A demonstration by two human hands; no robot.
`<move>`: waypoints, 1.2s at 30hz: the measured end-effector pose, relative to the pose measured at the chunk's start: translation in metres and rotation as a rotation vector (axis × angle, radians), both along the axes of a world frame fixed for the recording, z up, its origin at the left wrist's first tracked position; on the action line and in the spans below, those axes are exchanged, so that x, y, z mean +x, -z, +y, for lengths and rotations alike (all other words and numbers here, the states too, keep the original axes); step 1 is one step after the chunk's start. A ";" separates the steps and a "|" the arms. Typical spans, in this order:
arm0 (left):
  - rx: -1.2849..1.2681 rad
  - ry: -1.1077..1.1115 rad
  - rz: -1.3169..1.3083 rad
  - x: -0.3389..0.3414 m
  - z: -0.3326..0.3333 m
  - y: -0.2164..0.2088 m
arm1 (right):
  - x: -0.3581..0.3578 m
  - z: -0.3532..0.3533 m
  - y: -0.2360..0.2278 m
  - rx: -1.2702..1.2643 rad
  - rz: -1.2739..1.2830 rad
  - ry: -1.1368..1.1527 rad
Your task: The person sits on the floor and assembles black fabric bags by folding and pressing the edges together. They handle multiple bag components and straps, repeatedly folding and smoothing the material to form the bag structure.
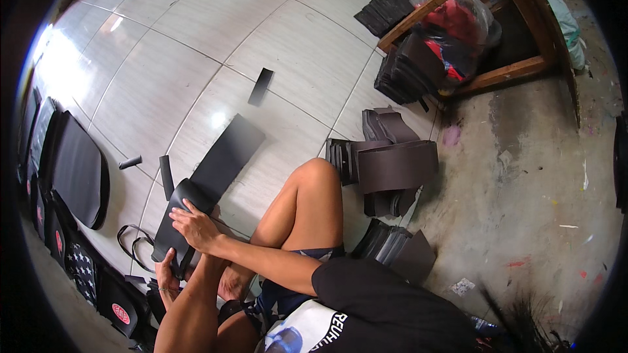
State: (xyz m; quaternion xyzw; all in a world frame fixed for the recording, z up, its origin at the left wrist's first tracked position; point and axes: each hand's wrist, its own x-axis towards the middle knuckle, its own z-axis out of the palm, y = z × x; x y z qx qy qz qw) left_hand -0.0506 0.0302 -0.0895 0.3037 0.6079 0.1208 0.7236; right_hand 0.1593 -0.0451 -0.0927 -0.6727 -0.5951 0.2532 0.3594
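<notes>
A long black flexible sheet (232,147), perhaps rubber or imitation leather, lies on the floor tiles in front of my legs. Its near part is a bent, curled piece (171,219); whether both are one sheet I cannot tell. My right hand (195,225) lies across the curled piece with fingers stretched out, pressing on it. At its lower end my left hand (169,272) grips the edge, thumb on top, fingers mostly hidden below. Beside it are a thin black strap loop (135,240), a narrow curled strip (165,178) and a small rolled scrap (130,163).
A flat black offcut (261,86) lies farther ahead. Stacks of dark curved pieces (398,167) stand right of my knee. Behind them are a wooden frame (477,82) and a plastic bag (451,19). Dark padded panels (78,170) and printed pieces (82,265) line the left.
</notes>
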 end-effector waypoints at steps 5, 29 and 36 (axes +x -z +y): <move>0.044 -0.020 -0.064 -0.005 0.001 0.002 | -0.006 -0.002 -0.009 0.038 -0.191 0.002; -0.012 -0.044 0.016 0.005 -0.001 -0.016 | -0.006 0.008 -0.030 -0.101 -0.289 -0.177; 0.033 -0.040 -0.083 -0.007 -0.006 -0.007 | -0.018 0.013 0.013 0.086 -0.289 -0.059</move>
